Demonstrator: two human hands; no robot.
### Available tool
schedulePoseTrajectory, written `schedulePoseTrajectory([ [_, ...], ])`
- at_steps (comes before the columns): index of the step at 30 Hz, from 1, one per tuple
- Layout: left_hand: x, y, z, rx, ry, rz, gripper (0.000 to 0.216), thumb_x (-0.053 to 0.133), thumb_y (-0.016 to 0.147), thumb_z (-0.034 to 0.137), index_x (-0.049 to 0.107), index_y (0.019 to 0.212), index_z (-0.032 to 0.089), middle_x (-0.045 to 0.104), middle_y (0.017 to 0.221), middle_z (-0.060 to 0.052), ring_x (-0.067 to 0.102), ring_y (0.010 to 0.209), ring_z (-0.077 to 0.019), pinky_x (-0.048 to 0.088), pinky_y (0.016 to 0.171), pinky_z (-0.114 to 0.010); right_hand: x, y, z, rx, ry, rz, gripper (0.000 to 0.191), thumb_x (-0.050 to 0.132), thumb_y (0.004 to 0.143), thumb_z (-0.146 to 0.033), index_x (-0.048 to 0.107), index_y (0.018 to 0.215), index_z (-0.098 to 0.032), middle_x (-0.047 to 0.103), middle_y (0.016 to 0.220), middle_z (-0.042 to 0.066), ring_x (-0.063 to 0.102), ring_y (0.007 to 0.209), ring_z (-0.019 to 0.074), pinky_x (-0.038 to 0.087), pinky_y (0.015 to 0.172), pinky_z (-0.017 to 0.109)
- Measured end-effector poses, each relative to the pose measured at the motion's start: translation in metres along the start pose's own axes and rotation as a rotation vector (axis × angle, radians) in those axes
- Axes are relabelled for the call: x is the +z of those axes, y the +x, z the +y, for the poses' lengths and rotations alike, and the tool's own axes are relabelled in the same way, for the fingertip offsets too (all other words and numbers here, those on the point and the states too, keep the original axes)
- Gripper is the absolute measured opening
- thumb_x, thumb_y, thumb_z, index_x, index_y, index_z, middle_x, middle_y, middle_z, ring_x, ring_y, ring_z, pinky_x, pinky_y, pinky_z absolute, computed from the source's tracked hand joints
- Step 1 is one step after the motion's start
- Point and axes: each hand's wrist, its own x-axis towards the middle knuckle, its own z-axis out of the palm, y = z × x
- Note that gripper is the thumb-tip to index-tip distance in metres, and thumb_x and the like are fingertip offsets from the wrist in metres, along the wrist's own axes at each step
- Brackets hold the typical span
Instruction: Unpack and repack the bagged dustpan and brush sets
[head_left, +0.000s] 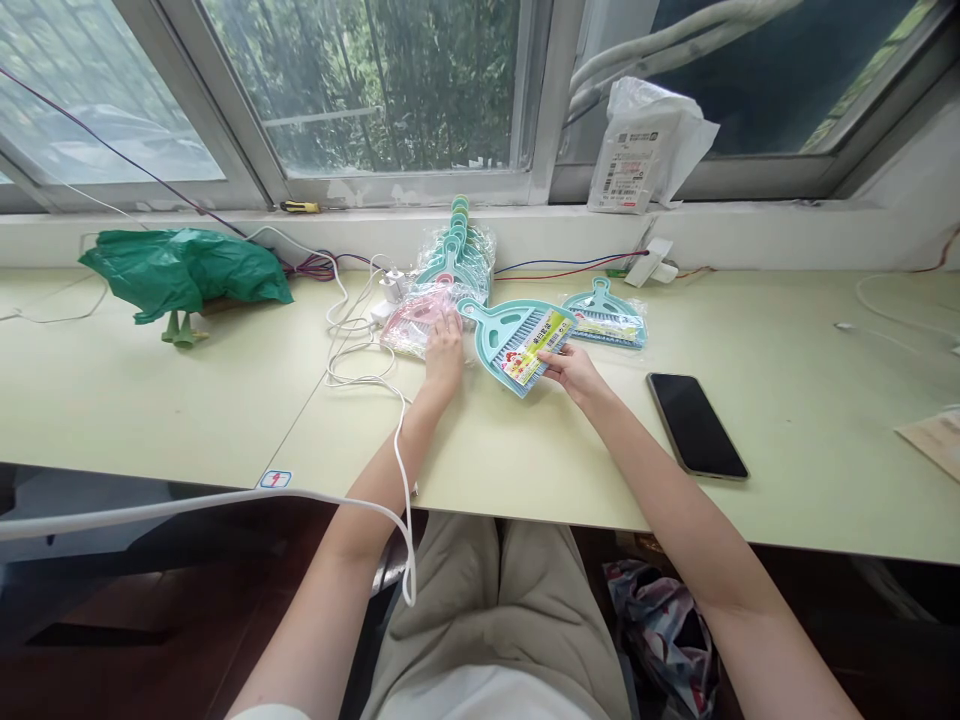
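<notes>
Nearest us are our white shirt [495, 695] and beige trousers [499, 590], as we seem to be seated close against the desk [187, 420]. Our right hand [568, 370] pinches the wide end of a teal dustpan [491, 325], thumb on top and fingers underneath, closed to little more than the thickness of the dustpan and its brush [512, 345]. Held this way, it points its handle leftward and leaves the printed label [537, 347] facing up in plain sight; whether its lower edge touches the desk we cannot tell.

Our left hand [445, 350] lies palm down, fingers loosely extended over a pink dustpan [412, 318] in clear wrap, perhaps to steady it. We cannot tell whether those fingertips grip the wrap.

Just behind, a stack of teal dustpans [450, 262] overlaps with handles toward the window, probably nested to save room. Another wrapped dustpan [602, 325] lies flat, right of the one we hold. Our phone [697, 425], screen dark, sits beside the right forearm, handy to reach. On our left, a white cable [352, 380] loops across the desk and hangs over our forearm, a likely snag. Farther left rests a green bag [191, 268]; on the sill stands a wrapped package [637, 150], apparently leaning on the window frame for support.
</notes>
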Motion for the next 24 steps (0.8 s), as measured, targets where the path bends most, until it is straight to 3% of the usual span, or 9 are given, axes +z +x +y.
schedulePoseTrajectory([
  [5, -0.0003, -0.0005, 0.0029, -0.033, 0.129, 0.001, 0.065, 0.027, 0.085, -0.001, 0.02, 0.15, 0.005, 0.028, 0.151, -0.024, 0.034, 0.139, -0.0282, 0.036, 0.11, -0.041, -0.0045, 0.0023, 0.001, -0.028, 0.005, 0.023, 0.017, 0.07, 0.073, -0.01, 0.067, 0.089, -0.016, 0.075, 0.094, 0.005, 0.072, 0.08, 0.0176, 0.061, 0.081, 0.034],
  [15, 0.0045, 0.0011, 0.0019, 0.033, -0.001, 0.072, 0.06, 0.026, 0.09, 0.007, 0.023, 0.149, 0.009, 0.036, 0.149, -0.02, 0.036, 0.138, -0.0274, 0.037, 0.109, -0.042, 0.0013, -0.0014, -0.0003, -0.012, -0.072, -0.036, 0.024, 0.078, 0.065, -0.016, 0.068, 0.086, -0.016, 0.074, 0.093, 0.007, 0.071, 0.084, 0.022, 0.06, 0.083, 0.042],
  [20, 0.0008, 0.0007, 0.004, 0.156, -0.029, 0.096, 0.061, 0.026, 0.087, 0.003, 0.031, 0.147, 0.014, 0.042, 0.146, -0.016, 0.038, 0.136, -0.0253, 0.036, 0.11, -0.042, 0.0035, -0.0033, -0.0004, -0.04, -0.083, -0.079, 0.033, 0.083, 0.061, -0.023, 0.068, 0.089, -0.016, 0.074, 0.096, 0.01, 0.071, 0.087, 0.0248, 0.058, 0.085, 0.047],
  [24, -0.0007, -0.0028, 0.0104, 0.335, -0.016, 0.074, 0.059, 0.026, 0.089, 0.005, 0.037, 0.145, 0.018, 0.043, 0.146, -0.01, 0.038, 0.136, -0.0233, 0.031, 0.114, -0.041, 0.0041, -0.0035, -0.0007, -0.059, -0.071, -0.051, 0.032, 0.083, 0.06, -0.023, 0.068, 0.087, -0.016, 0.073, 0.095, 0.009, 0.07, 0.087, 0.0242, 0.058, 0.086, 0.047],
])
